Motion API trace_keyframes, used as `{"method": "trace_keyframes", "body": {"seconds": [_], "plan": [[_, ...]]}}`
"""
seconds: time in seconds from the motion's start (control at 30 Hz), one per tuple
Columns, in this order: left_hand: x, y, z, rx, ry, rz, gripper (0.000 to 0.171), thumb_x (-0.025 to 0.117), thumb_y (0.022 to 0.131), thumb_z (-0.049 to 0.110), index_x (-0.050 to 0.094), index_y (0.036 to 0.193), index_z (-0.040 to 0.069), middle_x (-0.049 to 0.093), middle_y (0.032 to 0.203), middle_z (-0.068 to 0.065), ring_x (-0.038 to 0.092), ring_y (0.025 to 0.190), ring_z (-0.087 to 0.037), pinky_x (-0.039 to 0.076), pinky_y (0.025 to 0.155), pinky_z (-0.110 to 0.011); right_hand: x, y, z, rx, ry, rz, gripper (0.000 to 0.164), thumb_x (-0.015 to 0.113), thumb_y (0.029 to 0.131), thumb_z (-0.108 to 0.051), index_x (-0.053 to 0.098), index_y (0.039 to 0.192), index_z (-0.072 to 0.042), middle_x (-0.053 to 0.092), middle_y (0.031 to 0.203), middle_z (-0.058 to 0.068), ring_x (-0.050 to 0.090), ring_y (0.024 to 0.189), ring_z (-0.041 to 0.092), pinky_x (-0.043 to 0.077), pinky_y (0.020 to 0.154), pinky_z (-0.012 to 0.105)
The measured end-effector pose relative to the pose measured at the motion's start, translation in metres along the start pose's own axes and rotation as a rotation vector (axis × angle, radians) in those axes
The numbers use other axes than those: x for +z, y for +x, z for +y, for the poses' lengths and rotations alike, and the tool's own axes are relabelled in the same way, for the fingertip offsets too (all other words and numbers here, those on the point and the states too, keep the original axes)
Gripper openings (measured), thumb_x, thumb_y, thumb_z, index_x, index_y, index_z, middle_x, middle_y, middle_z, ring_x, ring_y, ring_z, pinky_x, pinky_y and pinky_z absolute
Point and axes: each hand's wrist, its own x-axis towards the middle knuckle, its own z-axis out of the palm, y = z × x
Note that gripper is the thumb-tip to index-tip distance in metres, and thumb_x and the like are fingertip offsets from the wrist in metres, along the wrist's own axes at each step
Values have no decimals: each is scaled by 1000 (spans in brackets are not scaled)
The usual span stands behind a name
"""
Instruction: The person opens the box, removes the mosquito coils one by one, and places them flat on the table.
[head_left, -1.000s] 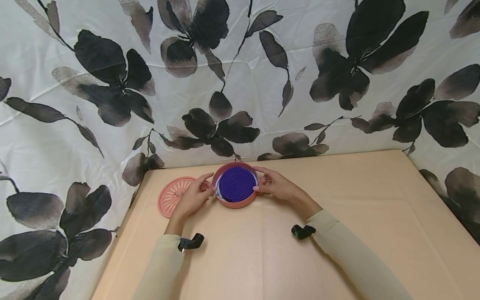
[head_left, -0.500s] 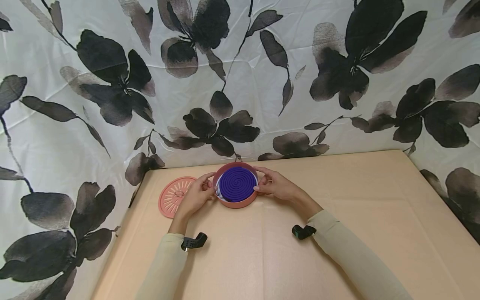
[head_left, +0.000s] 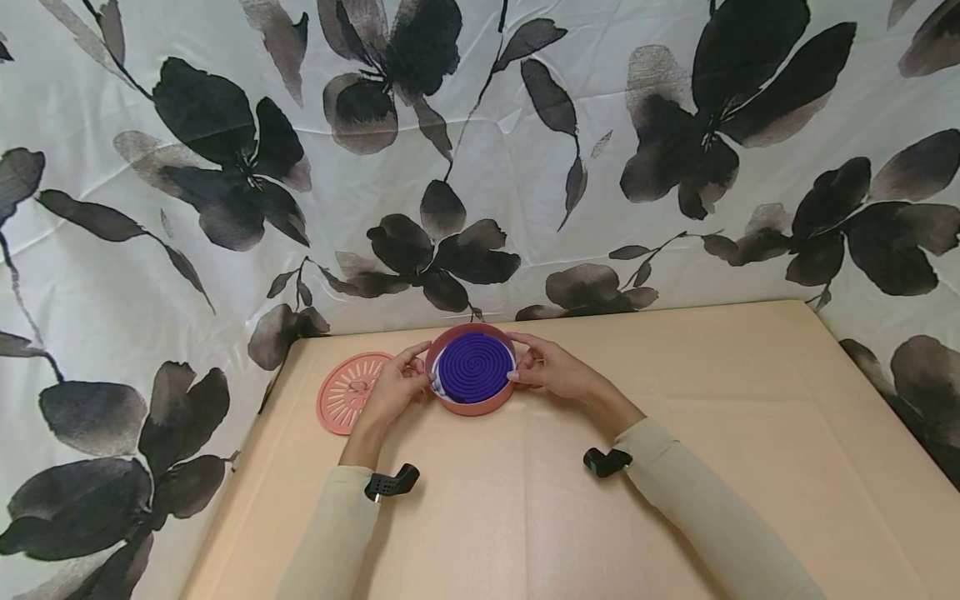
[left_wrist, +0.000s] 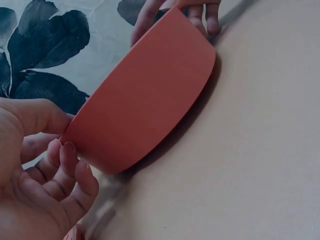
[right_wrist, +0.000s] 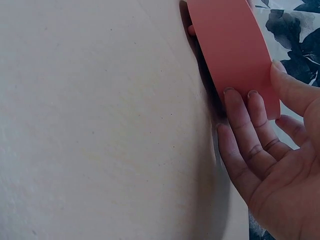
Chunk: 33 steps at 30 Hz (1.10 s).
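A round coral-red mosquito coil holder [head_left: 470, 409] stands near the table's back edge, its top facing up. Inside it lies a dark blue spiral coil [head_left: 473, 367], with a strip of white showing along the left side. My left hand [head_left: 393, 394] grips the holder's left rim between thumb and fingers. On the opposite side, my right hand [head_left: 553, 367] holds the rim, thumb at the edge and fingertips against the outer wall [right_wrist: 235, 45]. From the left wrist, the smooth outer wall [left_wrist: 145, 95] shows with a shadow beneath it. The coil is hidden in both wrist views.
The matching round lid [head_left: 341, 392], with radial slots, lies on the table [head_left: 480, 517] left of the holder, partly behind the left hand. A white cloth with dark flowers [head_left: 570, 167] hangs right behind the table's back edge.
The left wrist has shifted slightly to the right. Both hands keep their hold on the holder, which stays almost in the same place.
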Motion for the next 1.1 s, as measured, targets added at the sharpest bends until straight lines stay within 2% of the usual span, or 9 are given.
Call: {"method": "trace_keyframes", "body": {"seconds": [0.2, 0.47, 0.7, 0.93, 1.1], "plan": [[2, 0, 0, -3, -9, 5, 63, 65, 89, -8, 50, 148, 7, 48, 88, -2, 51, 68, -16, 50, 56, -27, 0, 2, 1, 5, -1, -1, 74, 74, 91, -9, 39, 156, -11, 56, 91, 9, 53, 78, 19, 42, 60, 23], [1, 1, -2, 0, -36, -21, 65, 66, 89, -8, 48, 149, 8, 49, 89, -3, 52, 67, -16, 50, 56, -28, -2, 3, 2, -9, -4, -6, 75, 75, 91, -9, 38, 156, -10, 56, 92, 12, 52, 77, 19, 41, 59, 22], [0, 0, -5, 3, -49, -43, 66, 67, 90, -7, 47, 151, 8, 48, 90, -3, 54, 67, -15, 52, 56, -28, -3, 3, -6, -28, -76, -20, 75, 76, 90, -8, 39, 155, -6, 60, 92, 13, 54, 78, 21, 44, 63, 24], [-2, 1, -7, 23, -65, -61, 67, 67, 90, -8, 45, 152, 6, 48, 89, -4, 57, 65, -17, 54, 55, -28, -11, 8, -17, -63, -182, 6, 58, 74, 89, -2, 54, 144, -4, 63, 91, 13, 57, 79, 24, 47, 65, 26], [-4, 2, -7, 16, -73, -63, 66, 67, 91, -7, 45, 151, 7, 50, 89, -5, 56, 63, -17, 52, 54, -27, -17, 14, -28, -67, -238, 7, 49, 72, 90, 0, 60, 138, -3, 65, 94, 13, 60, 86, 37, 48, 68, 29]]}}
